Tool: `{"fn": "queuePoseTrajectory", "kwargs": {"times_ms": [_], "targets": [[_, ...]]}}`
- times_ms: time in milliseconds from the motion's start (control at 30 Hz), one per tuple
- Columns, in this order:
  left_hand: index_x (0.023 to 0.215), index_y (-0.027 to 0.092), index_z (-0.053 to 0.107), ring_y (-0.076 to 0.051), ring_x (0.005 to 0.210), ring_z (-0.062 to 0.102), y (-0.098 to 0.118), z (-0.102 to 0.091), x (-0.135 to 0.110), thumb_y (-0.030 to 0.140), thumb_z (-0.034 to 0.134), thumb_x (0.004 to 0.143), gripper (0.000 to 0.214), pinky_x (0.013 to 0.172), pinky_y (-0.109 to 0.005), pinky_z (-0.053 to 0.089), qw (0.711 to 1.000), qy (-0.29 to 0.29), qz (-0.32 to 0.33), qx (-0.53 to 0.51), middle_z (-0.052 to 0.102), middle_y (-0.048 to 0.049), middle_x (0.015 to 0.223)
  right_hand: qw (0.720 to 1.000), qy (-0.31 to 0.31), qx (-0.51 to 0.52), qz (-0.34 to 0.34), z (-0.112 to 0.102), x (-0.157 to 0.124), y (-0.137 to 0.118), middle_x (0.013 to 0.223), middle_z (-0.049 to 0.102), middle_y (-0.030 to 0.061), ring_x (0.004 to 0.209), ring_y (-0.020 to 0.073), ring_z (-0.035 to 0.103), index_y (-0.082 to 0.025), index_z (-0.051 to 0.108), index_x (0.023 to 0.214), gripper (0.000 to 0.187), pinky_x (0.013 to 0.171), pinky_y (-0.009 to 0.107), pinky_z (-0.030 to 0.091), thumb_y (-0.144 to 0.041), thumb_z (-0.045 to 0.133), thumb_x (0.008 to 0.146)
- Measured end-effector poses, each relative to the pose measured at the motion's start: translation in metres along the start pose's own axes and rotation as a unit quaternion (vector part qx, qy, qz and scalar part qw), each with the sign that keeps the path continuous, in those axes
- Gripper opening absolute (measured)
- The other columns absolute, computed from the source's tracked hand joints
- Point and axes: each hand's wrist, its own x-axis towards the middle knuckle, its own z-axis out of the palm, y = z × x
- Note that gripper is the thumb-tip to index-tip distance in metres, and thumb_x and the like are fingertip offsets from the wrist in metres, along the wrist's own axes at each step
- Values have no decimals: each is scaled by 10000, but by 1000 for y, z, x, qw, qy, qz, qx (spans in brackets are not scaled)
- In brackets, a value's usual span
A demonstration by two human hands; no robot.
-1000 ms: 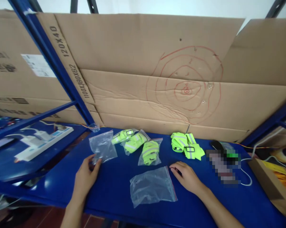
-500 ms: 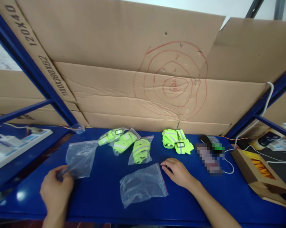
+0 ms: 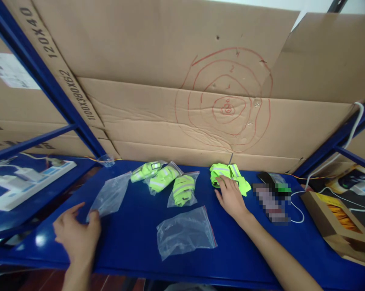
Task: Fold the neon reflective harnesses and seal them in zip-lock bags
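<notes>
At the far left a power strip [image 3: 39, 186] lies on a neighbouring surface, out of the way of the counter [image 3: 134, 242]. The left hand [image 3: 77, 232] is spread, thumb apart from the fingers, just beside the near corner of the left bag [image 3: 111, 194]; whether the thumb touches it I cannot tell. Three bagged straps [image 3: 162, 180] sit close together towards the back, probably to keep the front free for handling. The middle bag [image 3: 185, 232] lies flat in front of them, seemingly set within easy reach of both hands. The right hand [image 3: 232, 200] reaches over the loose strap [image 3: 245, 187] at the back, fingers loosely spread, perhaps just touching it. Further right lies a box [image 3: 337, 226], apparently kept aside.
</notes>
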Motion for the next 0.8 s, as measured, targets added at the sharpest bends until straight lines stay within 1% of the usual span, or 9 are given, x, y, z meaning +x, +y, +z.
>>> {"fn": "queuePoseTrajectory", "kwargs": {"times_ms": [100, 167, 233, 333, 467, 533, 600, 700, 800], "targets": [[1091, 171, 697, -387, 1234, 646, 31, -10, -13, 422, 515, 948, 341, 1102, -576, 508, 993, 64, 100, -26, 711, -137, 1171, 999, -12, 1, -36, 2, 15, -5, 1403, 638, 168, 1331, 324, 573, -160, 615, 1390, 379, 1135, 508, 446, -236, 519, 1031], [1048, 179, 709, -299, 1079, 712, 55, -14, -25, 360, 522, 987, 267, 1014, -450, 560, 980, 14, 185, -66, 742, -99, 1089, 999, -12, -7, -42, 2, 17, -9, 1387, 647, 153, 1319, 295, 579, -170, 621, 1377, 362, 1131, 477, 449, -243, 499, 1044], [1032, 191, 714, -233, 1016, 722, 81, -17, -41, 271, 555, 997, 181, 990, -373, 545, 945, -53, 297, -127, 756, -70, 1039, 999, -7, -24, -31, 1, 16, -9, 1390, 641, 158, 1319, 299, 573, -165, 626, 1370, 360, 1128, 482, 442, -243, 479, 1052], [1133, 231, 701, -194, 1030, 711, 118, -22, -67, 214, 580, 1002, 179, 930, -313, 542, 881, -174, 403, -179, 761, -54, 1096, 999, 0, -53, -3, 2, 15, -1, 1440, 600, 194, 1346, 344, 546, -131, 606, 1406, 398, 1133, 519, 424, -240, 480, 1045], [1314, 306, 654, -239, 1169, 677, 152, -33, -106, 294, 644, 981, 334, 981, -384, 567, 790, -347, 478, -163, 707, -58, 1312, 993, -39, -114, 19, 3, 24, 8, 1635, 419, 204, 1507, 404, 395, -157, 487, 1553, 609, 1229, 595, 300, -318, 634, 985], [1383, 316, 615, -292, 1260, 638, 160, -34, -125, 328, 705, 934, 458, 1044, -476, 561, 762, -396, 493, -140, 650, -72, 1417, 982, -107, -143, 54, 4, 35, 12, 1725, 250, 195, 1579, 447, 262, -225, 348, 1645, 892, 1251, 676, 196, -406, 782, 887], [1428, 315, 583, -337, 1343, 586, 162, -29, -143, 341, 708, 930, 513, 1114, -587, 511, 748, -419, 502, -112, 593, -87, 1495, 971, -177, -131, 97, 5, 50, 17, 1732, 210, 219, 1579, 482, 244, -258, 277, 1672, 1087, 1223, 727, 198, -451, 879, 787], [1454, 310, 557, -336, 1413, 531, 161, -13, -163, 355, 587, 1014, 443, 1176, -660, 432, 754, -430, 489, -86, 553, -89, 1540, 970, -206, -80, 102, 9, 72, 25, 1609, 436, 259, 1473, 483, 437, -210, 381, 1620, 1026, 1133, 634, 413, -387, 906, 756], [1483, 290, 526, -334, 1449, 494, 159, 1, -169, 383, 524, 1047, 446, 1206, -676, 379, 762, -426, 481, -81, 526, -105, 1560, 978, -183, -31, 97, 14, 85, 26, 1413, 616, 253, 1309, 428, 603, -163, 534, 1486, 719, 1041, 518, 503, -200, 802, 820]]}}
